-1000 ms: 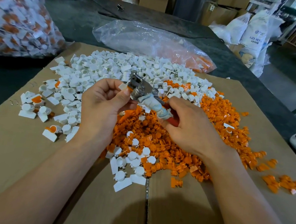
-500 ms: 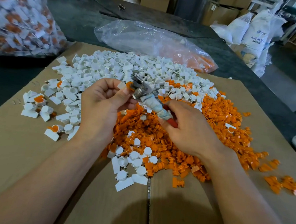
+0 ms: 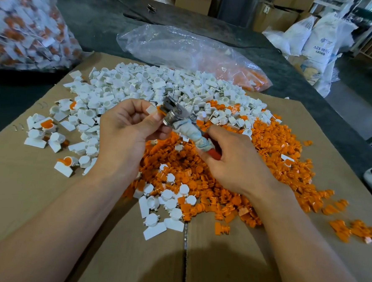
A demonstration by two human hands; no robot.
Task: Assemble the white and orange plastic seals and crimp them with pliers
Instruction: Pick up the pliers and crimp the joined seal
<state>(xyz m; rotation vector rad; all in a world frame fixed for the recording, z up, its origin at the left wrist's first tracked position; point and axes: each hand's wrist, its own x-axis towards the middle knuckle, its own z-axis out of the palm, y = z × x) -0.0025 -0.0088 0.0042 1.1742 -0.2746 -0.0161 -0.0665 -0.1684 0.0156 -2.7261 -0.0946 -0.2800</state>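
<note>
Head view: looking down on two bare hands working above a cardboard sheet (image 3: 14, 185) that is lying on a dark surface (image 3: 105, 27).
Left hand (image 3: 124, 135): curling round and pinching a white-and-orange seal (image 3: 153, 111) between thumb and fingers, holding it up at the metal head of the pliers.
Right hand (image 3: 236, 163): gripping the pliers (image 3: 182, 124) by the cloth-wrapped, red-tipped handles, with the tool slanting up and left toward the other hand.
Seal in hand: sitting at the nose of the pliers, just beside the left thumb tip; I cannot tell whether the nose is biting on it.
White parts (image 3: 162, 85): lying heaped on the far half of the cardboard, behind both hands.
Orange parts (image 3: 271, 159): spreading under and to the right of the right hand.
Assembled seals (image 3: 44, 125): lying scattered to the left of the left hand, apart from it.
Clear bag (image 3: 186, 47): lying beyond the white heap, holding orange pieces.
</note>
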